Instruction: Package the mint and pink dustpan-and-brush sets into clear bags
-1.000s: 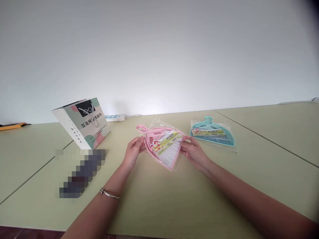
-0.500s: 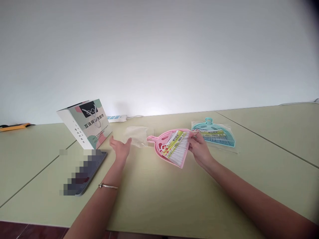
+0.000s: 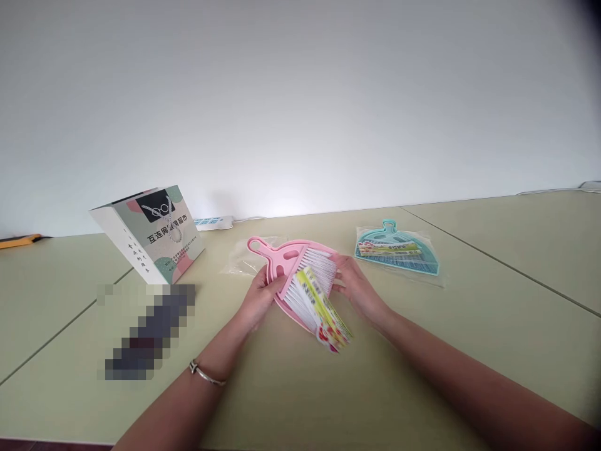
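Note:
A pink dustpan (image 3: 277, 257) with a white-bristled brush (image 3: 322, 266) nested in it is held above the table between both hands. My left hand (image 3: 260, 294) grips its left side, thumb over the front near the brush head. At the right edge, by the bristle ends, my right hand (image 3: 352, 282) is closed on the dustpan; some fingertips are hidden behind it. A printed label card (image 3: 322, 310) slants across the bristles, its lower end hanging past the rim. Behind the dustpan lies a clear plastic bag (image 3: 239, 260).
A teal dustpan set (image 3: 397, 250) in clear wrapping lies back right. A paper gift bag (image 3: 159, 235) leans at left, with a pixelated phone (image 3: 150, 332) before it. Near the wall are a white power strip (image 3: 213, 223) and an orange-and-black object (image 3: 21, 240).
My left hand has moved right and taken hold of the dustpan's left side. The dustpan has shifted left and turned. The label card has slid and swung down over the bristles.

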Demonstrator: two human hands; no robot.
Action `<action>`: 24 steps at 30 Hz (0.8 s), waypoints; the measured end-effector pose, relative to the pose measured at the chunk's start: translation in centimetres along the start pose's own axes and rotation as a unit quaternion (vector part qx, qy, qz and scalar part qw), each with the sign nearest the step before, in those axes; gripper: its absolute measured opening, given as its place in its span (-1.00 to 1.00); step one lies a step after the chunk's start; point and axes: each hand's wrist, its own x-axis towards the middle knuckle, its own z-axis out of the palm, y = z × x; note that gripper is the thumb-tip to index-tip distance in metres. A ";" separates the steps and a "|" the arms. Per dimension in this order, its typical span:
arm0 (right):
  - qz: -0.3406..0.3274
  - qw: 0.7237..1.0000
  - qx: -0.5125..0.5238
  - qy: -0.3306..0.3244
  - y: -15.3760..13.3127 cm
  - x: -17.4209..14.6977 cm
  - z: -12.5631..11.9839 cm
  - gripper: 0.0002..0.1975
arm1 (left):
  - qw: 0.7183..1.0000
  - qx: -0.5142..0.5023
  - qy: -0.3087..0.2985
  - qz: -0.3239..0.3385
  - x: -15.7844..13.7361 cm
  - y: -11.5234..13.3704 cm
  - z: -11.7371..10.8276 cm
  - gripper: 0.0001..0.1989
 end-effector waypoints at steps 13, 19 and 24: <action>-0.010 0.993 -0.114 0.011 1.0 2.4 -2.0 -0.51 | 0.996 -0.065 0.059 -0.018 0.3 -0.1 0.0 -0.67; -0.260 0.884 -0.320 0.220 -1.1 2.9 -4.3 -0.58 | 0.995 -0.075 0.068 0.005 0.1 0.5 0.1 -0.56; -0.406 0.839 -0.363 -0.004 -2.9 -1.0 0.8 -0.73 | 0.994 -0.071 -0.072 0.049 -1.5 0.5 1.6 -0.32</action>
